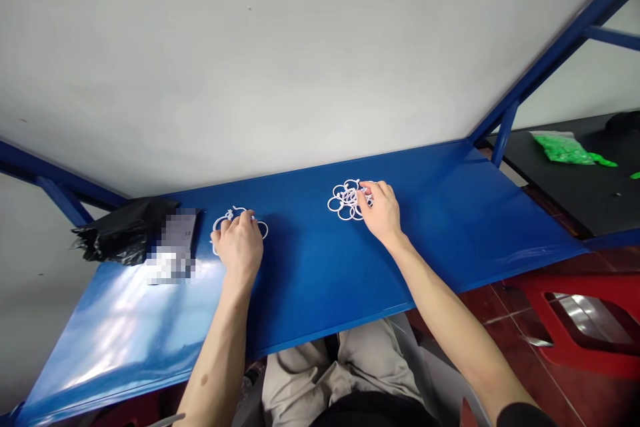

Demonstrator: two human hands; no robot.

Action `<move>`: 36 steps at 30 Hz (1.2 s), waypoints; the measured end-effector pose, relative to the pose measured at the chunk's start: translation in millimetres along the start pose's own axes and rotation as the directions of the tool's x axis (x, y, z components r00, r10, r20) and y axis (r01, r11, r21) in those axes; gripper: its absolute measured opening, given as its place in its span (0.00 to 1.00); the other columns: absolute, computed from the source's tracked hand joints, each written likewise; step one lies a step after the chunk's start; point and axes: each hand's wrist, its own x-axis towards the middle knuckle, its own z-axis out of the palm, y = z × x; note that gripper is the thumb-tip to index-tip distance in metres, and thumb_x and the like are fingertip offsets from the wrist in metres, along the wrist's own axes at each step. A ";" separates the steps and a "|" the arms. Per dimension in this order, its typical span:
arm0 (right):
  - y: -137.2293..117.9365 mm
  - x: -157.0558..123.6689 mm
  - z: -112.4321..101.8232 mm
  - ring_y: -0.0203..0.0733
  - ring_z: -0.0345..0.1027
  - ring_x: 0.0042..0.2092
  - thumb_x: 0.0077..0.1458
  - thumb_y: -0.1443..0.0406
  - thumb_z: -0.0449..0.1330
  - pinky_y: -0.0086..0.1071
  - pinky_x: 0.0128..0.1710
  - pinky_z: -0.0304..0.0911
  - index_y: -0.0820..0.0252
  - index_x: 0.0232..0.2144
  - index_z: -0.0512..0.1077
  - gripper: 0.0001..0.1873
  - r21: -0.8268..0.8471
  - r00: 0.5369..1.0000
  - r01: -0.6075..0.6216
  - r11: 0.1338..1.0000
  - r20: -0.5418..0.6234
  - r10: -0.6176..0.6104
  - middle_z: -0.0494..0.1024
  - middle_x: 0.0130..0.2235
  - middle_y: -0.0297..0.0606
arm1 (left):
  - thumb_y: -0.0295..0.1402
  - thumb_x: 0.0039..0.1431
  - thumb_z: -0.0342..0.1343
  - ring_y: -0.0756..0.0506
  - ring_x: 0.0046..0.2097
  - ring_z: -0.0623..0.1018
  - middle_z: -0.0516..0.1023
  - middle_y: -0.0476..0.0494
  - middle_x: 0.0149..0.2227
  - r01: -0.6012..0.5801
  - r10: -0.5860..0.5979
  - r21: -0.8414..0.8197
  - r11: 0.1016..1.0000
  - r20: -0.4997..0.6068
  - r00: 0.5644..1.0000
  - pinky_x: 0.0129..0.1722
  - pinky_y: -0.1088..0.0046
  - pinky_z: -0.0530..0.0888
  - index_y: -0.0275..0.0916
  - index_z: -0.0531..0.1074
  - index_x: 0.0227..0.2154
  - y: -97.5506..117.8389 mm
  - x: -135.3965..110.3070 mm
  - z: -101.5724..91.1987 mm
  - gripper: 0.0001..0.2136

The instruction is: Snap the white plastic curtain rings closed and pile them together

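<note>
Two groups of white plastic rings with small knobs on them lie on the blue table. At the left group, my left hand is closed with its fingers curled down over the rings; its fingertips are mostly hidden. A larger, overlapping pile of white rings lies right of the middle. My right hand is at this pile's right side, thumb and fingers bent around some of the rings. How many rings either hand grips cannot be seen.
The blue table stands against a pale wall, between blue metal frame bars. A black plastic bag and a blurred-out flat object lie at left. A red stool and a green bag on a dark table are at right.
</note>
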 end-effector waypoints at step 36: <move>-51.7 -39.6 24.7 0.38 0.76 0.34 0.65 0.61 0.60 0.31 0.37 0.69 0.55 0.50 0.73 0.12 0.449 0.901 -0.084 0.890 0.416 -0.124 0.81 0.36 0.34 | 0.35 0.70 0.49 0.45 0.34 0.81 0.82 0.46 0.35 -0.220 0.324 -0.594 0.774 0.072 0.943 0.32 0.72 0.72 0.42 0.68 0.49 64.9 -37.1 5.6 0.09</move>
